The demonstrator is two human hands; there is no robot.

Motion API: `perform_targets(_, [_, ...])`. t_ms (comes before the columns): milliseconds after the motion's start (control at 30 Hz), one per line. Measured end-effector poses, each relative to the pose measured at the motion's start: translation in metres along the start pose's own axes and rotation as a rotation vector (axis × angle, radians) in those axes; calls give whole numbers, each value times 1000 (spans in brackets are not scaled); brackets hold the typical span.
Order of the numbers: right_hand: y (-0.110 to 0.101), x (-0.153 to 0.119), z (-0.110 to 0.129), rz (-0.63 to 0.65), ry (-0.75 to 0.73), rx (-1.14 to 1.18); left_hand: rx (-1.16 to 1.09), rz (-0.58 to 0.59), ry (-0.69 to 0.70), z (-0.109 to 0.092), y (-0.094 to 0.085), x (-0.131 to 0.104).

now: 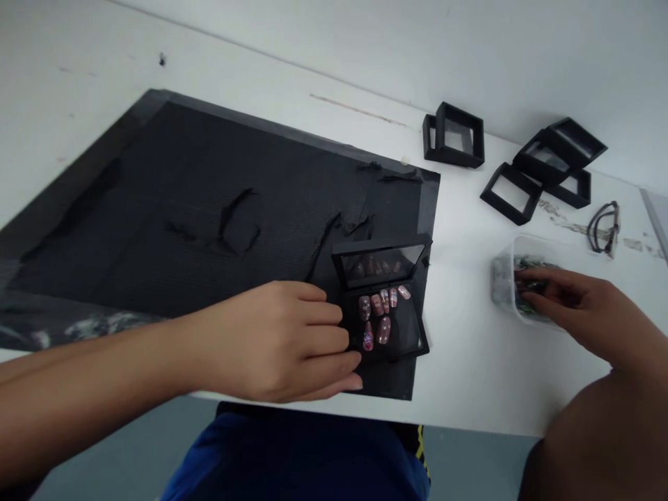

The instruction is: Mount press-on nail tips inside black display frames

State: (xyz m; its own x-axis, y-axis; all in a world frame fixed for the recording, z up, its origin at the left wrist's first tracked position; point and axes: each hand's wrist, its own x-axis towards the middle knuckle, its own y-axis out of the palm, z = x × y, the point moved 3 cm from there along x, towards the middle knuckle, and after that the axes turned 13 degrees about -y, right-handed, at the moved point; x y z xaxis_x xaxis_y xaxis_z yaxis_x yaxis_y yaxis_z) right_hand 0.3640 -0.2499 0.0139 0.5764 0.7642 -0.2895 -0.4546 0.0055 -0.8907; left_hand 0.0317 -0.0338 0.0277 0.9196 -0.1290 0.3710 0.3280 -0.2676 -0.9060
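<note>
Reaching into a tub [502, 282], the right hand [579, 305] bunches its fingers, hold unclear; the left hand [289, 342] curls its fingers, grip hidden, beside the case [404, 325] of fake nails [385, 300] on the mat [292, 160].

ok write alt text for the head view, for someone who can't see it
A person's right hand is inside a clear plastic container while the left hand is at the left edge of an open black case holding decorated false nails. The case lies on a black mat on a white table, with black frames farther back.
</note>
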Motion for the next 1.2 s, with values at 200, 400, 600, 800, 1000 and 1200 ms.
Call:
perform_targets(200, [2,0,4,-11,5,-27,-9,-22,-4,2,5,-3])
perform_targets(400, [5,1,8,-14,-25,-2,1,-13,-11,3,6,-5])
perform_targets(600, [4,0,6,-19,-68,20,-7,-24,-17,3,6,-5])
perform_targets(800, [-1,0,3,-26,-58,13,-23,10,-20,1,4,-6])
perform_targets(1000, [-2,-5,6,-19,-152,60,-13,18,-19,1,3,-5])
perform_targets(1200, [-5,-9,0,-26,-119,90,-28,38,-35,3,4,-5])
